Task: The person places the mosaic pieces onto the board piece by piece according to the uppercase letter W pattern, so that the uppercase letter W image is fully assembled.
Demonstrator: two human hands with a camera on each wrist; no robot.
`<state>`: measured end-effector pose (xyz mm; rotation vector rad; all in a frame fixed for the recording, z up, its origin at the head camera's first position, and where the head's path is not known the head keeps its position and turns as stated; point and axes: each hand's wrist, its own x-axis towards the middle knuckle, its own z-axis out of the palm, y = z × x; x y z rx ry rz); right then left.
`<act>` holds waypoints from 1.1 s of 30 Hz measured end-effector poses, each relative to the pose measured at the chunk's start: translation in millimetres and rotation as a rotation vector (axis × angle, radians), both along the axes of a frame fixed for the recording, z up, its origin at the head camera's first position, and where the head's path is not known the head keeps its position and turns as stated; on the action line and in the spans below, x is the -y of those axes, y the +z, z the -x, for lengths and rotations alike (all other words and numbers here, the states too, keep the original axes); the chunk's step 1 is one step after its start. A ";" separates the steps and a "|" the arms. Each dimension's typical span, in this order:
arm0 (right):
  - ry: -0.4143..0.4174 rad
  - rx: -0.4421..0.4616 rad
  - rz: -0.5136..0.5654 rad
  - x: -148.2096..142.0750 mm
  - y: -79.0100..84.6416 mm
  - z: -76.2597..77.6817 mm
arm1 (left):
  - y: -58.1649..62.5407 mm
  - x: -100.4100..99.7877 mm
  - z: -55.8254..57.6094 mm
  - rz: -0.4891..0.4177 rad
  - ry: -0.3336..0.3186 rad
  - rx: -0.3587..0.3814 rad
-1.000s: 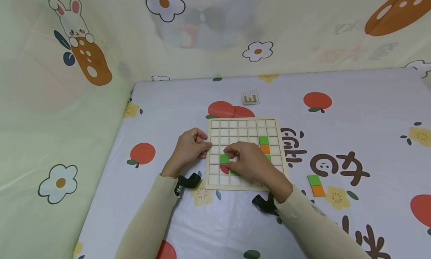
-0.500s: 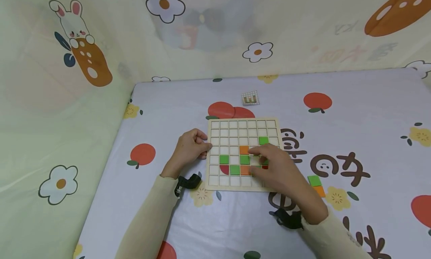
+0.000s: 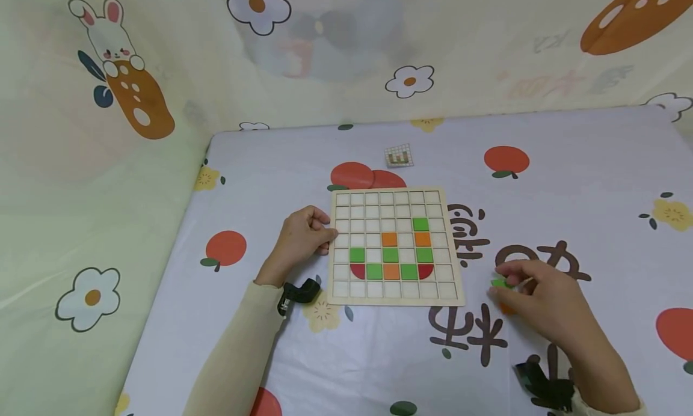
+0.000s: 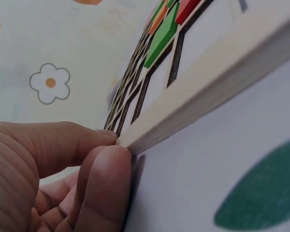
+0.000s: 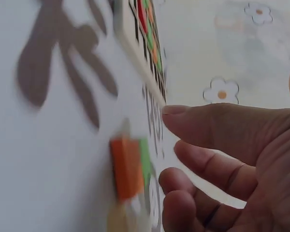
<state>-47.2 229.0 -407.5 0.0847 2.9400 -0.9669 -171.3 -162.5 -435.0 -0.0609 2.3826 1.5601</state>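
Note:
A square wooden grid board (image 3: pixel 373 291) lies on the table in the head view, with green, orange and dark red tiles set in some of its cells. My left hand (image 3: pixel 303 235) pinches the board's left edge between thumb and finger; the left wrist view shows the fingertips against its pale wooden rim (image 4: pixel 183 101). Off to the right, my right hand (image 3: pixel 547 299) hovers at a loose green tile (image 3: pixel 499 282) and a loose orange tile (image 3: pixel 507 309), partly covering both. In the right wrist view its thumb and fingers are apart, above the orange tile (image 5: pixel 128 169), with nothing between them.
A small card (image 3: pixel 399 156) with a gridded pattern lies behind the board. The tablecloth (image 3: pixel 325 368) is printed with fruit, flowers and brown lettering. A patterned cloth wall (image 3: pixel 335 97) rises at the back and left.
My right hand has moved from over the board rightward to the loose tiles, uncovering the board's tiles. My left hand has stayed at the board's left edge.

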 end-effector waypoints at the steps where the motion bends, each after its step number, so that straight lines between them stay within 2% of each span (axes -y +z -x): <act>1: -0.010 0.010 -0.013 -3.9 -1.2 -2.3 | -0.2 0.1 0.0 0.000 0.002 0.001; 8: -0.070 0.145 -0.080 -16.1 -5.2 -11.5 | -0.6 0.7 0.2 0.001 0.002 -0.005; 21: 0.002 0.227 -0.078 -16.3 -3.8 -9.9 | -0.4 0.0 0.6 0.000 0.004 0.007; 28: 0.073 0.204 -0.068 -17.3 -5.5 -10.6 | 0.3 -0.4 0.4 -0.003 0.011 0.007; 33: 0.066 0.172 -0.068 -14.4 -6.1 -10.5 | -0.2 0.0 0.1 0.006 0.006 0.002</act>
